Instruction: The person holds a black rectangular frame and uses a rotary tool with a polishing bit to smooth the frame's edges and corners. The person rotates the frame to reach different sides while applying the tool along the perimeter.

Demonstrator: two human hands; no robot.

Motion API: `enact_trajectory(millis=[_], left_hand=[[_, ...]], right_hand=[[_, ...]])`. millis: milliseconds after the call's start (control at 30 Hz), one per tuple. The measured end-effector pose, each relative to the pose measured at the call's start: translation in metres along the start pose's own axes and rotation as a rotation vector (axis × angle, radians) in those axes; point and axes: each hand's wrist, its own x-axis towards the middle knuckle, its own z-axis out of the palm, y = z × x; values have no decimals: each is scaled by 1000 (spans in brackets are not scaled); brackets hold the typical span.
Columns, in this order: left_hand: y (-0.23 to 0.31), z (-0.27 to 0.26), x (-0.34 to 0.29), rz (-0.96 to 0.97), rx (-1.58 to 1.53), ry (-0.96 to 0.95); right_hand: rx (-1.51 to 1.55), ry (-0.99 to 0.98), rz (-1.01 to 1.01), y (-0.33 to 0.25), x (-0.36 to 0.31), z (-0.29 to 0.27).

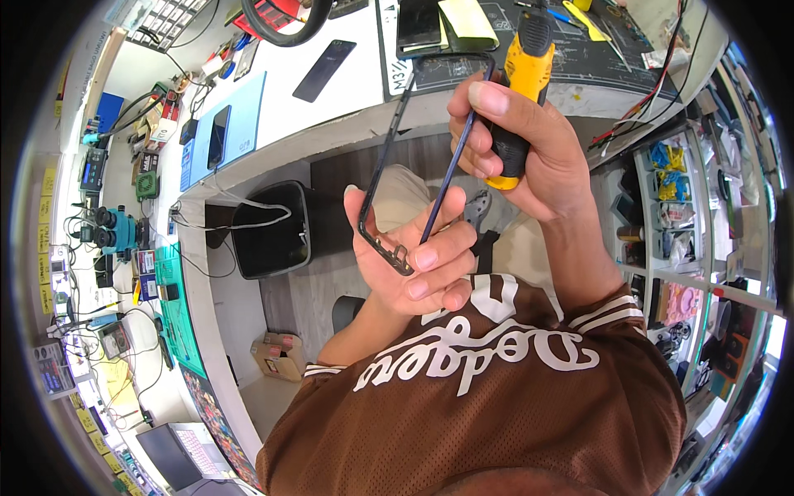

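Observation:
A thin, black, hollow phone frame (387, 153) is held up tilted above my lap, with nothing filling its middle. My left hand (422, 260) grips its lower end, fingers wrapped round the corner where small cut-outs show. The thumb and fingers of my right hand (550, 153) pinch the frame's upper right side. That same hand also clasps a yellow and black handheld power tool (531, 64) against its palm, the thick yellow end pointing up and away. The tool's tip cannot be made out.
Ahead is a white bench with a dark phone (325, 70), a black work mat (571, 62) and yellow sticky notes (469, 25). Another phone (218, 136) lies on a blue mat at left. Below stands a black bin (271, 230). Shelves (662, 273) line the right.

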Motion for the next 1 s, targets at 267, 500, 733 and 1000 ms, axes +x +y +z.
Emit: enact_trajectory(millis=[267,500,733,1000], left_hand=[[18,35,-10,-114,1043,470],[-2,22,11,-54,1102,746],[-11,-3,22,107,1193,912],[-6,-15,16,145,991,921]], right_hand=[[-134,234,-57,10,-10,-7],[-170,308,-94,16,-32,-38],[-208,384,-36,36,-46,-43],[-142,441,6,48,-49,-60]])
